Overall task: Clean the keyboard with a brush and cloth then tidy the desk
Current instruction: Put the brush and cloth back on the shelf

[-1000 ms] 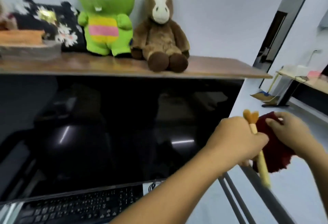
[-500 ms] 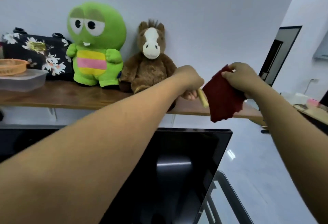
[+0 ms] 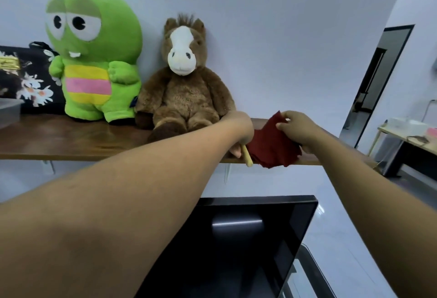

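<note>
Gripping: left hand [image 3: 240, 130] is clenched round a pale wooden brush handle [image 3: 246, 157]; only the butt end shows below the fist, and the bristles are hidden.
Pinching: right hand [image 3: 299, 128] holds the dark red cloth [image 3: 272, 146] by its upper corner, thumb and fingers closed on the fabric.
Cloth position: draped over the front edge of the wooden shelf [image 3: 71, 141], its lower fringe hanging just past the lip, to the right of the brown horse plush [image 3: 183, 89].
Brush position: at the shelf's front edge, touching or just beside the cloth, between the horse plush and the cloth.
Step in hand, as judged: stowing both tools on the shelf, the tidying part of the task.
Advice: set the brush flat and parallel to the shelf edge, well back from the lip, so it cannot roll off. Push the cloth further onto the board before letting go; with this much overhang it may slide down onto the monitor [image 3: 248, 238] below.
Left arm pose: extended forward and up across the view, wrist turned down, knuckles towards the horse plush.
Right arm pose: extended likewise, hand above the cloth, palm down.
Neighbours: green plush [image 3: 94, 56] and floral bag [image 3: 26, 78] sit further left of the horse plush.
Keyboard: not in view.
</note>
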Available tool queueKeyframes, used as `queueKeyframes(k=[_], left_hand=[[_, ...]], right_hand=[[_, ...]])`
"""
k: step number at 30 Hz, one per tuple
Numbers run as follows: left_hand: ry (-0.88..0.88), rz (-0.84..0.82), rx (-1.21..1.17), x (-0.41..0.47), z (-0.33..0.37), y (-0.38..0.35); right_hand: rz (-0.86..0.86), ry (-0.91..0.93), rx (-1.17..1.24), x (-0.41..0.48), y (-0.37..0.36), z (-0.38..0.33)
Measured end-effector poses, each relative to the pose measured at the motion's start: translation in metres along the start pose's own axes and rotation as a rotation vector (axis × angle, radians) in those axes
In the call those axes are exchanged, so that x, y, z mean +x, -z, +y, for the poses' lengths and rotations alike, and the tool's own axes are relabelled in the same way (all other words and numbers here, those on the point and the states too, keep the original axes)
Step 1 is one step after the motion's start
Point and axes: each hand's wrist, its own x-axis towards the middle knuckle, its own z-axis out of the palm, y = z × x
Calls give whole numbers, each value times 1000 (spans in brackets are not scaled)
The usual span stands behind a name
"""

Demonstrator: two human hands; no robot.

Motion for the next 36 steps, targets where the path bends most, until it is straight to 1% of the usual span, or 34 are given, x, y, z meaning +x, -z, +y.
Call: queueKeyframes(k=[2,4,6,7,8,9,10,11,13,14,15,18,20,22,24,25,26,28,29,32,34,36], left_hand=[[-20,28,191,-1,4,-5],[10,61,247,0,6,-7],[19,75,250,0,9,-9],[23,88,222,4,8,-9],[34,89,184,5,8,-9],[35,79,162,5,5,-10],[21,66,168,4,5,-10],[9,69,185,4,6,-8],[-20,69,265,0,7,-7],[-34,81,309,-3,8,-6],[-43,104,346,-2,9,-7],[-37,142,364,4,9,-9],[-33,106,374,8,8,-8],[-24,72,371,9,7,-9],[12,61,296,7,7,-11],[16,88,224,6,6,-12],[15,148,148,6,5,-12],[-51,277,-56,0,-1,-8],[-71,331,-105,-5,-4,-4],[-133,487,-175,-29,-20,18],[-149,546,-145,-48,-37,31],[-147,577,-134,-69,-63,43]], right_hand=[[23,38,-208,4,-3,14],[34,46,-346,5,-6,22],[119,81,-538,1,-10,24],[185,131,-638,-2,-12,23],[240,194,-690,-6,-14,19],[249,252,-685,-12,-16,15],[203,293,-667,-18,-18,10],[108,312,-620,-22,-19,6],[-145,266,-530,-28,-26,0],[-229,263,-535,-29,-32,-1],[-257,286,-553,-27,-36,0],[-264,254,-592,-21,-43,2],[-236,218,-606,-18,-37,6],[-160,153,-676,-16,-29,13],[-148,96,-647,-16,-22,20],[-158,88,-612,-17,-20,23],[-171,76,-575,-19,-19,24],[-176,81,-467,-22,-13,21],[-168,94,-399,-22,-9,20],[-86,113,-326,-27,10,4],[-35,99,-300,-30,21,-9],[-19,112,-267,-39,25,-30]])
